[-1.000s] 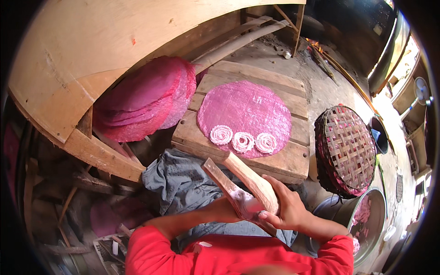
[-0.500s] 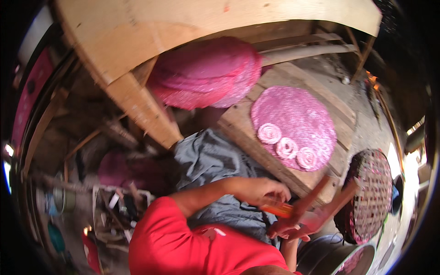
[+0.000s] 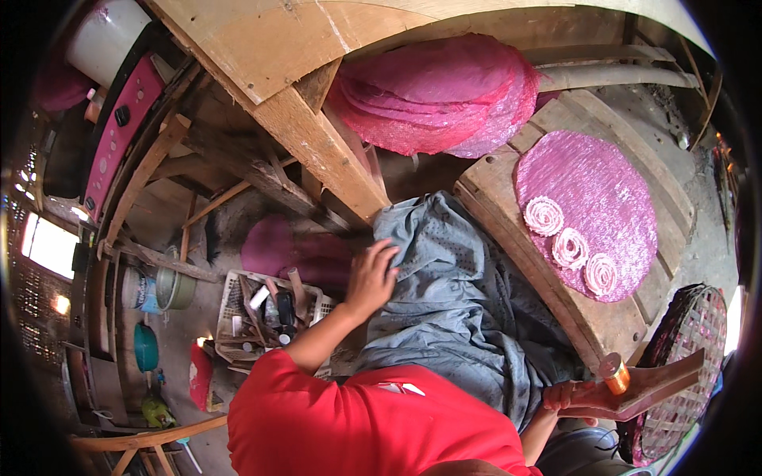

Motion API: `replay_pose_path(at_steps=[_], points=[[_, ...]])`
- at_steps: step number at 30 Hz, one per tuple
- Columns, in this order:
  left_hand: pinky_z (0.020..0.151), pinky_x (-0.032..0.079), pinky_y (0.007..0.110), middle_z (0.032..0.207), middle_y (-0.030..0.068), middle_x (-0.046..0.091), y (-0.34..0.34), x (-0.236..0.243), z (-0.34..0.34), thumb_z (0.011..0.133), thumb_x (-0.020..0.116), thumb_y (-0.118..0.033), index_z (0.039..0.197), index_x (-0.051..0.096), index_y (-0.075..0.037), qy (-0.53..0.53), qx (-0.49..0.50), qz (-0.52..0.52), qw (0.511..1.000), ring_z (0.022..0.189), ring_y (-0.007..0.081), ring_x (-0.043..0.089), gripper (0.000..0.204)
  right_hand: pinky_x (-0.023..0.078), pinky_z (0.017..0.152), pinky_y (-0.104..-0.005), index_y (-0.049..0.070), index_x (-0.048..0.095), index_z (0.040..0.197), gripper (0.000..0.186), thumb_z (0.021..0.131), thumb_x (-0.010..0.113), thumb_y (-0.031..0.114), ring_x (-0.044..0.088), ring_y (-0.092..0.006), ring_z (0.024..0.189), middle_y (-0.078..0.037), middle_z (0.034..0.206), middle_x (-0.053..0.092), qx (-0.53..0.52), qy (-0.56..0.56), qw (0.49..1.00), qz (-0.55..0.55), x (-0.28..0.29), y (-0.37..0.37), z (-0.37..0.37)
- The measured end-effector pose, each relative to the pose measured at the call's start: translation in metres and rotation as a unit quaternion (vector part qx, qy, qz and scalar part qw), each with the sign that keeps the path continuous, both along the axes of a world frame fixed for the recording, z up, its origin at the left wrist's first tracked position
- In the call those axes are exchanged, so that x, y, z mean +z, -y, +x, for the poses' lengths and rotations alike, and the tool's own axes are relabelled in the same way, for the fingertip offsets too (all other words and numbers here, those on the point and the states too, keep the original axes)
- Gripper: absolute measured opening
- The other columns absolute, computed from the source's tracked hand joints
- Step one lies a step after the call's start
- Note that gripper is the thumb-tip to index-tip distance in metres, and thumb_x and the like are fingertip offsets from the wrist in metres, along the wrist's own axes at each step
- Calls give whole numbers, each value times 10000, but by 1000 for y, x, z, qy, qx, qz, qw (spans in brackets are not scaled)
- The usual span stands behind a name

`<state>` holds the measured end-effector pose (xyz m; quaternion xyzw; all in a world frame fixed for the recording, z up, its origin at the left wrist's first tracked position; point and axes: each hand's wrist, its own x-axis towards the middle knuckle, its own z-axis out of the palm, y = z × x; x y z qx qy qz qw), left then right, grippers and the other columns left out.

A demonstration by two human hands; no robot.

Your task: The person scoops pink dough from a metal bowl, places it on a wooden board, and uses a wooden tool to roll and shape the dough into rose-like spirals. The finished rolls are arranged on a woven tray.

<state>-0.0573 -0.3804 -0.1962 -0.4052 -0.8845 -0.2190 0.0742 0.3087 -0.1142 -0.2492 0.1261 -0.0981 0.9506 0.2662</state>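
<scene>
My right hand point(image 3: 560, 396), at the lower right, is closed round the end of a brown, angled wooden-looking piece point(image 3: 665, 388). On that piece rests a shiny copper-orange spool point(image 3: 614, 373), tilted slightly. My left hand point(image 3: 373, 278) is empty, its fingers spread beside the grey cloth point(image 3: 432, 317) over my lap. A pink round woven mat point(image 3: 603, 198) lies on a low slatted wooden bench point(image 3: 508, 202) ahead of me. Three pale pink rosettes point(image 3: 570, 248) sit in a row along the mat's near left edge.
A stack of pink mats point(image 3: 432, 99) sits under the pale wooden table point(image 3: 214, 40). At left is a crate of tools and bottles point(image 3: 230, 305). A woven basket point(image 3: 690, 357) leans at right, beside a metal tub point(image 3: 571, 452). A table leg point(image 3: 317, 151) stands ahead.
My left hand has moved left, away from the orange spool and my right hand. The brown piece, blurred before, is now steadier, farther right in view. The whole view has shifted.
</scene>
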Motion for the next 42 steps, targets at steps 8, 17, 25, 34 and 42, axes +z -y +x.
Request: replay_pose_path(at_steps=[8, 17, 25, 34, 42], points=[[1129, 8, 668, 1430, 128, 494, 131, -114, -16, 886, 528, -206, 1303, 598, -79, 91, -69, -767, 631, 1413, 341, 303, 442, 419, 838, -376, -7, 241, 1480, 1140, 694, 748, 645, 521, -224, 971, -170, 1125, 529, -20, -22, 1000, -5, -12, -4, 12], [1094, -33, 722, 1590, 24, 229, 220, -186, 19, 972, 370, -441, 1544, 193, -194, -21, -164, -846, 507, 1474, 319, 132, 647, 422, 787, -368, 2, 232, 1487, 1165, 675, 755, 654, 524, -218, 902, -155, 1069, 536, -37, -36, 999, 15, -11, -4, 25], [1110, 2, 708, 1459, 26, 467, 247, -173, 4, 942, 428, -429, 1365, 547, -170, -68, -201, -765, 608, 1437, 323, 251, 510, 425, 742, -362, 11, 225, 1493, 1187, 658, 762, 663, 527, -212, 840, -142, 1019, 541, -41, -29, 998, 26, -6, -14, 13], [1123, -64, 662, 1592, -22, 229, 330, -150, -95, 882, 466, -636, 1488, 350, -232, -13, -60, -825, 562, 1493, 290, 32, 737, 428, 691, -354, 21, 216, 1500, 1212, 640, 769, 672, 530, -206, 771, -127, 963, 548, -62, -19, 991, 117, 27, -49, 21], [1167, -21, 572, 1613, 24, 146, 473, -207, -96, 979, 312, -434, 1534, 203, -192, 104, 6, -862, 496, 1488, 289, 69, 616, 431, 646, -347, 30, 209, 1507, 1235, 623, 775, 681, 533, -201, 709, -114, 914, 554, -108, -2, 969, 221, 72, -72, 38]])
